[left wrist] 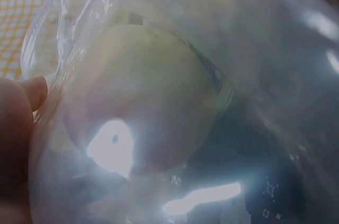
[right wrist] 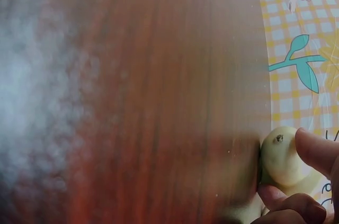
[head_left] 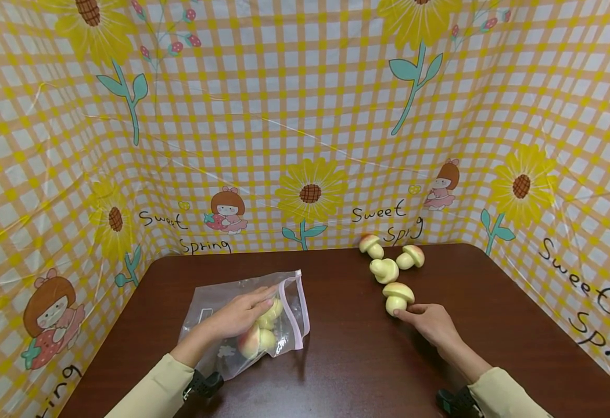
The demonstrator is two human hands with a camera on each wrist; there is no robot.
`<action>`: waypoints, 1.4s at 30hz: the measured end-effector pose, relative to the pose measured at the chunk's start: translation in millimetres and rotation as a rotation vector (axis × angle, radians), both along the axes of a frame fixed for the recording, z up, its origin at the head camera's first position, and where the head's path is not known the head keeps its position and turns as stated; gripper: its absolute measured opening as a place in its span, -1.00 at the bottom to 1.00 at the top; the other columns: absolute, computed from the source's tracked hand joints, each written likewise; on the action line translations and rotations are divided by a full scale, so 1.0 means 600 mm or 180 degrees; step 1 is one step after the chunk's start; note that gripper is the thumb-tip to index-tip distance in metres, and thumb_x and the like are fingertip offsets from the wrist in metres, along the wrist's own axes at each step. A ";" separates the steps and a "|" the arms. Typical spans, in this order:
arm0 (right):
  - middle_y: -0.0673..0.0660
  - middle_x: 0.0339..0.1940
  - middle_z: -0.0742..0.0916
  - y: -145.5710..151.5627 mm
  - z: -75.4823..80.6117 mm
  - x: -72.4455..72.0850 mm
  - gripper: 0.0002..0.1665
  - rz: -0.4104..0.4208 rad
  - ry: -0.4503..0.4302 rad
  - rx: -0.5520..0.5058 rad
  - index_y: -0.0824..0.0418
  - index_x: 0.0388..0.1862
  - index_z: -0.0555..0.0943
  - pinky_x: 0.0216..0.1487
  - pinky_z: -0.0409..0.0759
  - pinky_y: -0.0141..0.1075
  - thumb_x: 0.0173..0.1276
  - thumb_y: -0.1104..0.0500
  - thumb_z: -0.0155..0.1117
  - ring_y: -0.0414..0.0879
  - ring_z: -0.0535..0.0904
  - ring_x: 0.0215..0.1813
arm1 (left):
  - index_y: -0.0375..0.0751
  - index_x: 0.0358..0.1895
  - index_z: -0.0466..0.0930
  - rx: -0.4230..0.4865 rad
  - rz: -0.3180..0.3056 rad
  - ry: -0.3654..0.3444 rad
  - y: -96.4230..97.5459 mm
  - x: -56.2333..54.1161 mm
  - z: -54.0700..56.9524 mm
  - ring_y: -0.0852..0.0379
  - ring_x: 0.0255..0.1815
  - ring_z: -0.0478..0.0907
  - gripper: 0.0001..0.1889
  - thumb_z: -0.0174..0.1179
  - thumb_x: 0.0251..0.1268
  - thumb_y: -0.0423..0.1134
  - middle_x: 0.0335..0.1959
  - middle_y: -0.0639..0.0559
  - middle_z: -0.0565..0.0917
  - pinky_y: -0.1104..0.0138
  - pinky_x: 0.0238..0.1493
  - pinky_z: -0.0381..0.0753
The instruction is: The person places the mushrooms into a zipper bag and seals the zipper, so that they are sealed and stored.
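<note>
A clear zip bag (head_left: 208, 299) with a pale pink zip edge (head_left: 303, 310) lies on the left of the table, its mouth facing right. Inside it are toy mushrooms (head_left: 251, 341), cream with a pinkish cap. My left hand (head_left: 239, 315) rests over the bag with fingers stretched toward the mouth. In the left wrist view, the shiny film covers a rounded cap (left wrist: 143, 91). On the right, my right hand (head_left: 433, 325) pinches the stem of a toy mushroom (head_left: 399, 292) between thumb and fingers. The right wrist view shows its stem end (right wrist: 280, 158) between them.
Beyond the held mushroom are three more toy mushrooms: one on its side (head_left: 385, 271), one at right (head_left: 410, 257) and one by the back edge (head_left: 371, 246). The dark brown table (head_left: 336, 371) is enclosed by a checked, flower-printed cloth (head_left: 305, 133).
</note>
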State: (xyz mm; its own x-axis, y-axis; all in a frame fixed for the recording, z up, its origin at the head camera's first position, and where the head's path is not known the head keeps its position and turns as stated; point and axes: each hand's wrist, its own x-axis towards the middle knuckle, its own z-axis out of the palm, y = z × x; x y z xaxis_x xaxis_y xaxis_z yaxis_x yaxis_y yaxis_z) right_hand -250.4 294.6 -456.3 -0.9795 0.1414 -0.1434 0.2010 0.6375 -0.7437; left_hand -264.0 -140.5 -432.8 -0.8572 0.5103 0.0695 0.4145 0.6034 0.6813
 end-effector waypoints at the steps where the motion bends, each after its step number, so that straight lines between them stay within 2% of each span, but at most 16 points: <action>1: 0.16 -0.17 0.72 0.000 0.000 0.000 -0.18 0.0010 0.0008 0.0016 0.42 0.16 0.64 -0.47 0.32 -0.28 0.26 -0.26 0.40 -0.12 0.31 -0.50 | -0.01 0.56 0.24 -0.0002 -0.0003 0.0006 0.000 0.000 0.000 -0.21 0.61 0.09 -0.46 -0.11 0.65 0.03 0.57 -0.20 0.23 -0.13 0.57 0.05; 3: 0.12 -0.27 0.71 0.001 0.001 -0.001 -0.18 0.0010 -0.0011 -0.0015 0.42 0.18 0.63 -0.50 0.30 -0.29 0.27 -0.25 0.40 -0.14 0.25 -0.55 | 0.00 0.56 0.24 -0.0007 -0.0007 0.0017 0.000 0.000 0.000 -0.20 0.61 0.09 -0.46 -0.11 0.65 0.03 0.57 -0.20 0.24 -0.13 0.57 0.06; 5: 0.04 -0.48 0.63 0.001 0.001 -0.001 -0.17 0.0014 -0.0038 -0.0055 0.43 0.21 0.61 -0.53 0.27 -0.31 0.28 -0.24 0.39 -0.16 0.21 -0.59 | 0.01 0.57 0.24 -0.0016 -0.0008 0.0023 0.000 0.000 0.000 -0.20 0.61 0.09 -0.46 -0.12 0.65 0.03 0.57 -0.20 0.23 -0.13 0.57 0.06; 7: -0.06 -0.65 0.47 0.001 0.000 -0.002 -0.15 0.0002 -0.0079 -0.0111 0.43 0.24 0.58 -0.58 0.23 -0.33 0.28 -0.24 0.39 -0.18 0.14 -0.65 | 0.02 0.57 0.23 -0.0020 -0.0001 0.0017 0.001 0.000 -0.001 -0.20 0.61 0.09 -0.46 -0.12 0.65 0.03 0.57 -0.20 0.23 -0.14 0.56 0.06; 9: -0.11 -0.73 0.30 0.000 -0.002 -0.002 -0.13 -0.0006 -0.0116 -0.0164 0.43 0.28 0.56 -0.62 0.18 -0.34 0.29 -0.24 0.39 -0.19 0.07 -0.69 | 0.03 0.57 0.23 -0.0019 0.0006 0.0007 0.001 0.000 -0.001 -0.19 0.61 0.09 -0.46 -0.12 0.65 0.04 0.57 -0.19 0.23 -0.14 0.56 0.06; 13: -0.12 -0.75 0.22 0.000 -0.005 -0.003 -0.12 -0.0007 -0.0105 -0.0176 0.43 0.27 0.56 -0.63 0.17 -0.34 0.29 -0.25 0.39 -0.20 0.06 -0.70 | 0.03 0.57 0.24 -0.0015 0.0019 0.0004 0.001 0.000 -0.001 -0.19 0.61 0.09 -0.46 -0.12 0.65 0.04 0.57 -0.20 0.23 -0.14 0.57 0.05; 22: -0.12 -0.72 0.23 -0.005 -0.004 -0.007 -0.27 -0.0019 -0.0065 -0.0174 0.35 0.15 0.67 -0.64 0.17 -0.35 0.29 -0.23 0.39 -0.20 0.09 -0.69 | 0.03 0.57 0.24 -0.0001 0.0037 -0.0019 0.000 -0.001 -0.003 -0.20 0.61 0.09 -0.46 -0.11 0.65 0.03 0.58 -0.20 0.22 -0.13 0.57 0.05; 31: -0.11 -0.69 0.31 -0.005 0.002 -0.008 -0.21 -0.0013 -0.0129 -0.0216 0.40 0.24 0.60 -0.63 0.18 -0.35 0.31 -0.21 0.38 -0.19 0.09 -0.69 | 0.01 0.56 0.24 0.0029 0.0021 -0.0034 0.000 -0.001 0.001 -0.20 0.61 0.08 -0.46 -0.11 0.65 0.03 0.57 -0.20 0.22 -0.13 0.57 0.04; 36: -0.12 -0.73 0.20 -0.004 0.001 -0.009 -0.27 0.0008 -0.0107 -0.0205 0.37 0.18 0.64 -0.64 0.16 -0.36 0.31 -0.19 0.37 -0.21 0.07 -0.70 | 0.02 0.57 0.24 0.0033 0.0003 -0.0028 0.000 -0.003 -0.001 -0.20 0.62 0.08 -0.46 -0.11 0.65 0.03 0.58 -0.20 0.22 -0.12 0.57 0.05; 42: -0.12 -0.77 0.18 -0.002 0.000 -0.009 -0.33 0.0048 -0.0114 -0.0227 0.39 0.15 0.66 -0.65 0.14 -0.38 0.32 -0.14 0.36 -0.22 0.05 -0.72 | 0.02 0.57 0.23 0.0027 -0.0005 -0.0035 -0.001 -0.002 -0.002 -0.19 0.62 0.08 -0.46 -0.11 0.65 0.04 0.58 -0.20 0.22 -0.12 0.57 0.05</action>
